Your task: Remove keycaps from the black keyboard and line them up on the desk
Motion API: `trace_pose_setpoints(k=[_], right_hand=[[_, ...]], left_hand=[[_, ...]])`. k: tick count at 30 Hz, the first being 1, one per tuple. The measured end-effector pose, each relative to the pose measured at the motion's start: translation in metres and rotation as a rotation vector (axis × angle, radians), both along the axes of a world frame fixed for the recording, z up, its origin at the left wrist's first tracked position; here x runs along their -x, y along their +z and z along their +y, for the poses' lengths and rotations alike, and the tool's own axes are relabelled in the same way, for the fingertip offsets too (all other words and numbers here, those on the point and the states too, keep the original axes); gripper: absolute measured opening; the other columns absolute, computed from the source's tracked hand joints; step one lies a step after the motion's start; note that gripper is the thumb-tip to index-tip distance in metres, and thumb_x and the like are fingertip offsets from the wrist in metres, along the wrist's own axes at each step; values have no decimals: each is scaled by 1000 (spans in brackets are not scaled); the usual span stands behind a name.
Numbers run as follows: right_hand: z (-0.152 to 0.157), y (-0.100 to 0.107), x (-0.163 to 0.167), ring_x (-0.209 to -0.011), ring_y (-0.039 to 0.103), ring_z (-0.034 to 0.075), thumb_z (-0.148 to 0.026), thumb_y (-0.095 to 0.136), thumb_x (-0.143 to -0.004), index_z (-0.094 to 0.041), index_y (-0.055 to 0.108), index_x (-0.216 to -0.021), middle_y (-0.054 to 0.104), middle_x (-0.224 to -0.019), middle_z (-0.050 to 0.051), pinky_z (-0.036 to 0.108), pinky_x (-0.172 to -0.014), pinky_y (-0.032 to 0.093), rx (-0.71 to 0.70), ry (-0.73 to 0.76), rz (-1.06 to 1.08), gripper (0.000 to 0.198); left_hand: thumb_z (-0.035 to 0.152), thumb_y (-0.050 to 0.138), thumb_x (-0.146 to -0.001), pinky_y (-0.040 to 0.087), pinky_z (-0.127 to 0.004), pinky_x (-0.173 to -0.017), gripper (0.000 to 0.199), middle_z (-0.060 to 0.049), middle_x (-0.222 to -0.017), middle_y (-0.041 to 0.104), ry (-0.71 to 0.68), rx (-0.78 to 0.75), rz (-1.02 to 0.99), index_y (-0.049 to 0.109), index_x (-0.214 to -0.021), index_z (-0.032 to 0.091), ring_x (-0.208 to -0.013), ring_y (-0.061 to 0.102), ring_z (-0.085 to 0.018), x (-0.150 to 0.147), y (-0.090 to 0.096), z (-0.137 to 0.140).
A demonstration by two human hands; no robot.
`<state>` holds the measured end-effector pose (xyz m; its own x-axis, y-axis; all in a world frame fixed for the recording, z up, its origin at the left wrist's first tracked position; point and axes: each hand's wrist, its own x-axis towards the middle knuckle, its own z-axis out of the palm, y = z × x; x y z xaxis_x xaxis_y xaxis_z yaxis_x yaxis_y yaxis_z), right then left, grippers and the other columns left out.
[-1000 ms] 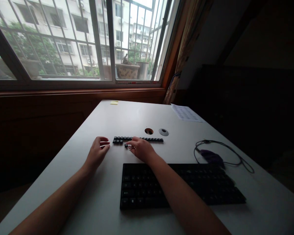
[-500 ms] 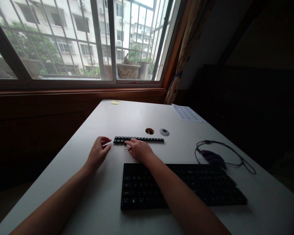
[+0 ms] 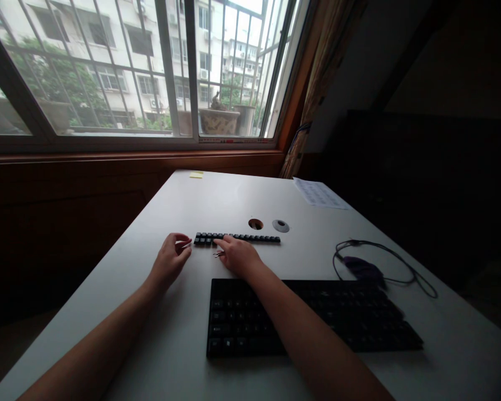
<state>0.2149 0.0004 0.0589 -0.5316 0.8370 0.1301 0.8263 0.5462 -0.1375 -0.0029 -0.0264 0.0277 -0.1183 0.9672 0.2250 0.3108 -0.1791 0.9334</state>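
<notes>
Loose black keycaps (image 3: pixel 250 238) stand in a long row on the white desk (image 3: pixel 217 200), with a short second row (image 3: pixel 202 241) at its left end. My right hand (image 3: pixel 239 256) reaches over the rows, its index fingertip touching a keycap at the short row's right end. Below that finger, the thin metal prongs of a wire keycap puller (image 3: pixel 218 254) stick out from the curled fingers; the rest of it is hidden. Just left of the rows, my left hand (image 3: pixel 170 258) is held with thumb and fingers curved and apart, nothing visible between them.
A black keyboard (image 3: pixel 342 317) lies under my right forearm. To its right are a dark mouse (image 3: pixel 363 269) and a looped cable (image 3: pixel 401 264). Behind the keycaps are a cable hole (image 3: pixel 256 224) and its grey cover (image 3: pixel 281 225). Printed paper (image 3: pixel 320 193) and a yellow note (image 3: pixel 196 175) lie farther back.
My left hand has shifted slightly right, closer to the keycap rows, its thumb and fingers a little nearer each other. The keycap under my right index finger sits about the same.
</notes>
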Motion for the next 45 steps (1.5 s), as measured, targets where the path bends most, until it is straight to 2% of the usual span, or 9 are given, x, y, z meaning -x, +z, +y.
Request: trace_pose_setpoints(k=[22,40,45], right_hand=[[-1,2,1,-107,63,23,-29,51,-88,-28,47,-140,58,-131,6,35,-87,51,38,-8,-4,52],[-2,3,1,-107,63,23,-29,52,-88,-29,47,-140,57,-133,5,34,-88,50,53,-20,2,52],[-2,5,-1,-106,63,23,-28,52,-89,-29,45,-141,60,-129,5,33,-87,50,31,-18,59,53]], left_hand=[[33,63,-78,50,-47,-95,30,-14,-110,68,-5,1,20,54,-102,18,-111,65,-30,-1,3,-1],[35,64,-78,51,-47,-94,30,-12,-108,68,-9,7,32,55,-101,19,-109,66,-29,-1,3,-1],[36,63,-78,53,-47,-91,30,-11,-109,65,-5,-7,32,55,-100,18,-108,65,-29,-1,4,-1]])
